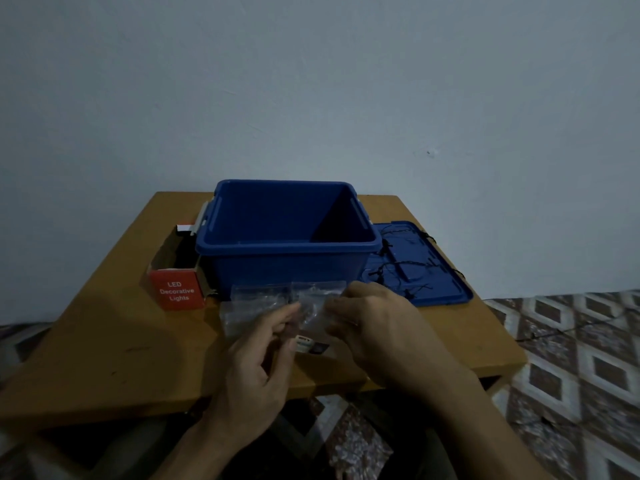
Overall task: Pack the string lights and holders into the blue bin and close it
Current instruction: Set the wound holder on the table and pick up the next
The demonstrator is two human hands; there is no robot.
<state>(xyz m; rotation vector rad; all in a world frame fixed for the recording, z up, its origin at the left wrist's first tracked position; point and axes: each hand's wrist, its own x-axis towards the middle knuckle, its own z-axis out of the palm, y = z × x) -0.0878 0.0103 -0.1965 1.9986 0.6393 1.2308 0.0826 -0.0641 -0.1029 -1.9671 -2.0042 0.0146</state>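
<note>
Grip narrow, pinching clear bag (pixel 313 293) — left hand (pixel 260 362), right hand (pixel 375 323) both; blue bin (pixel 277 270) behind

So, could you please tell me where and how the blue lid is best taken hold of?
The blue lid lies flat on the table, its left edge close against the blue bin, so that side is blocked. Probably grip its right long edge, coming from the right. The string lights lie loose on top, so keep it level or clear them first.
</note>
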